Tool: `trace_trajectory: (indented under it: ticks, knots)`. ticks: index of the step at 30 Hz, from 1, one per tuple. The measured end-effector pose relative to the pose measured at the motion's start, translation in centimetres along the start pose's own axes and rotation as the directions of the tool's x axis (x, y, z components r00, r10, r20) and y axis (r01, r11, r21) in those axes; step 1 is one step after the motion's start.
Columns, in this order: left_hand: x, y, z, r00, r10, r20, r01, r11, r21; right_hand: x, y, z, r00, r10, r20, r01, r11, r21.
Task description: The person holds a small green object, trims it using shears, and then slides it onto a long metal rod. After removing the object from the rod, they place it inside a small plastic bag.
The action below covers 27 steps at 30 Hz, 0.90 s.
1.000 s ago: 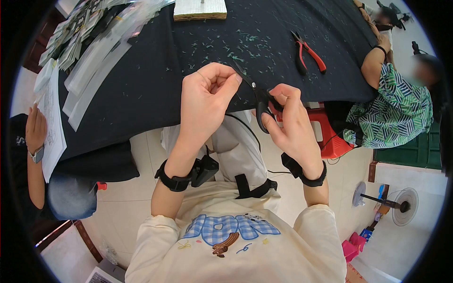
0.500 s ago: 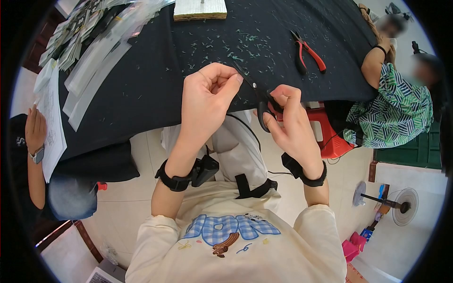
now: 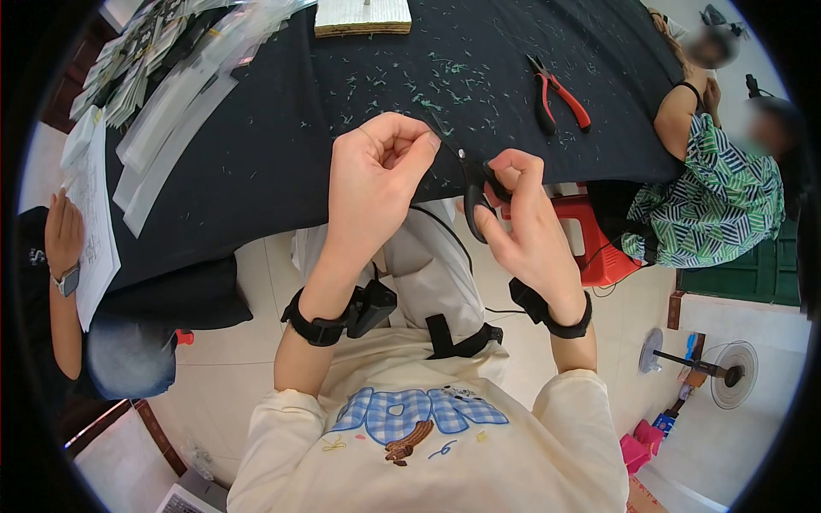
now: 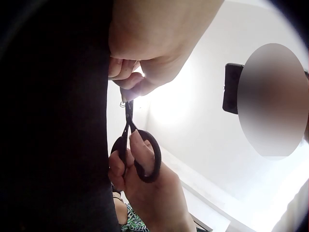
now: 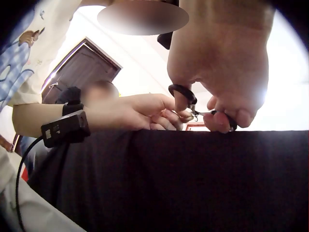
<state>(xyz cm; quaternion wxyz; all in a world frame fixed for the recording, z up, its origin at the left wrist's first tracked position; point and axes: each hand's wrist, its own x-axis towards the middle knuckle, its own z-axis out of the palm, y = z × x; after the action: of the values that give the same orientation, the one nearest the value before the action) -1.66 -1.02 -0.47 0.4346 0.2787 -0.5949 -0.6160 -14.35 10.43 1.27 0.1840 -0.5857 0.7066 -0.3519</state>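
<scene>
Black-handled scissors are in the right hand, with thumb and fingers through the loops. The left hand pinches something very small between thumb and forefinger, right by the scissor blades. In the left wrist view a thin wire-like loop shows at the left fingertips beside the blades of the scissors. The right wrist view has the left hand close to the right hand. What exactly the left fingers pinch is too small to tell.
Red-handled pliers lie on the black cloth, right of scattered green clippings. A white-topped board stands at the far edge. Plastic sleeves and papers lie at left. People sit at both sides.
The scissors and right fingers have shifted slightly, and the blades look closer together than half a second ago. The left hand has barely moved. At right, another person's arm has changed position.
</scene>
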Motion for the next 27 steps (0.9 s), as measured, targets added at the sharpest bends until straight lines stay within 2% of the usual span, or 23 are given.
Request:
trace_trajectory:
  ticks: [9,18,20,27]
  knots:
    - [0.0,0.1,0.2,1.000,0.000,-0.012,0.000,1.000,0.003,-0.2,0.5,0.3,0.998,0.052,-0.021,-0.046,0.979,0.196]
    - [0.0,0.0,0.0,1.000,0.000,-0.009,0.000,1.000,-0.003,-0.2,-0.2,0.2,0.996,0.088,0.012,-0.089,0.990,0.111]
    - [-0.1,0.0,0.0,1.000,0.004,-0.012,-0.004,1.000,-0.007,-0.3,0.0,0.5,0.999,0.035,-0.039,-0.034,0.999,0.010]
    - [-0.1,-0.1,0.0,1.000,0.007,-0.001,-0.007,1.000,-0.018,-0.3,-0.4,0.7,0.997,0.008,-0.077,-0.015,0.997,-0.082]
